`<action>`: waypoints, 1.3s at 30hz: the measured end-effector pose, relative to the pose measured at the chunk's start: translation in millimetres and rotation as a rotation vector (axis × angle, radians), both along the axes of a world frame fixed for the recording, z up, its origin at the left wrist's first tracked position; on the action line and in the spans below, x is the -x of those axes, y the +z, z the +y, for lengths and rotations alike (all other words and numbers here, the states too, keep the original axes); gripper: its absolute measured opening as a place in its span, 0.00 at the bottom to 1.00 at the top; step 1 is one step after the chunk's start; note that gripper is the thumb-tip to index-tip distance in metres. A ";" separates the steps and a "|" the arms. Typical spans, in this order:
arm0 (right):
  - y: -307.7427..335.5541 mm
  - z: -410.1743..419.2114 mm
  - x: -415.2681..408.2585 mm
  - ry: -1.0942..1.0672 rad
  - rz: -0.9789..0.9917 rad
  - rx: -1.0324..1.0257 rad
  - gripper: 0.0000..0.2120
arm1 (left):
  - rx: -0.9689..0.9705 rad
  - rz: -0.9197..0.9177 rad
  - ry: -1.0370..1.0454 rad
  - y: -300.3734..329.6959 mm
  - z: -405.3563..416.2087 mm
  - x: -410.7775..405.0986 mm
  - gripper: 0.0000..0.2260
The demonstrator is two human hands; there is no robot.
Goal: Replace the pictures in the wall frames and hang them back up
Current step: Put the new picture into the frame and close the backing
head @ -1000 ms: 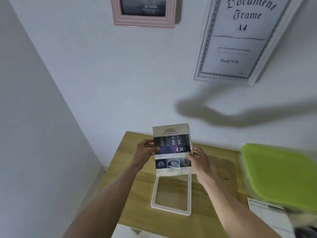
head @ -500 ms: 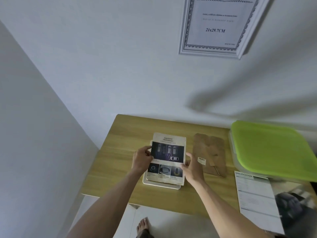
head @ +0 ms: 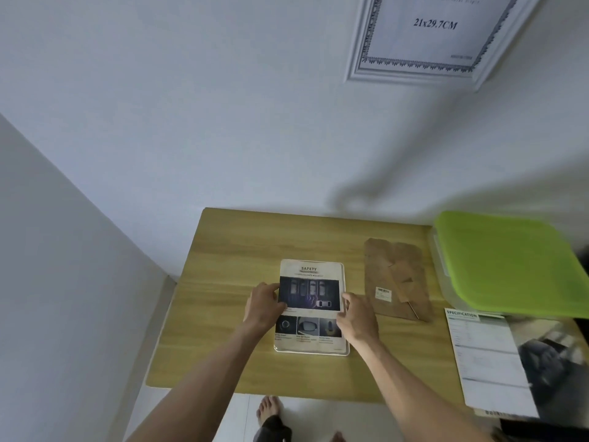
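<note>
A printed sheet headed SAFETY (head: 312, 282), with car photos, lies flat inside a white picture frame (head: 314, 351) on the wooden table (head: 223, 282). My left hand (head: 264, 306) grips the sheet's left edge with its thumb on the paper. At the sheet's right edge my right hand (head: 357, 317) pinches it. The frame's rim shows around the sheet. A brown backing board (head: 398, 275) lies on the table to the right. A silver document frame (head: 424, 43) hangs on the wall above.
A clear box with a green lid (head: 506, 263) stands at the table's right end. In front of it lies a SPECIFICATION sheet (head: 487, 362) over the table edge. Walls close the left and far sides. My bare foot (head: 269, 409) shows on the floor below.
Both hands have lowered the SAFETY sheet from the air down into the white frame on the table. The view has tilted down, so the pink wall frame has left the view.
</note>
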State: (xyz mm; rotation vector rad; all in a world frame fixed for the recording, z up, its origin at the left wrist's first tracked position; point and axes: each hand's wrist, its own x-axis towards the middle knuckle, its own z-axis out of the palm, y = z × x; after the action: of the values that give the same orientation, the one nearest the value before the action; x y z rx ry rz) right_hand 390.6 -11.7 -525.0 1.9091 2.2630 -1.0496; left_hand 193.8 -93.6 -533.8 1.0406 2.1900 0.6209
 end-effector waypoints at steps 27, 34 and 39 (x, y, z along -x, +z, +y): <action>-2.4 -8.2 2.9 -0.036 -0.041 -0.030 0.27 | 0.002 0.016 -0.121 -9.7 -1.9 10.2 0.24; 13.3 22.3 -38.2 -0.154 -0.060 -0.073 0.25 | -0.120 0.148 -0.060 13.0 25.9 -12.5 0.18; 15.6 60.7 -82.6 -0.220 -0.128 -0.079 0.25 | -0.167 0.026 -0.178 24.3 70.5 -72.6 0.19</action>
State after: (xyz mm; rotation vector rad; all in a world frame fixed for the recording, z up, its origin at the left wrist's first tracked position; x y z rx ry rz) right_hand 473.2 49.0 -509.4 2.2284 2.0943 -0.8366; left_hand 266.3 -23.1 -509.5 1.3209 2.0658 0.7202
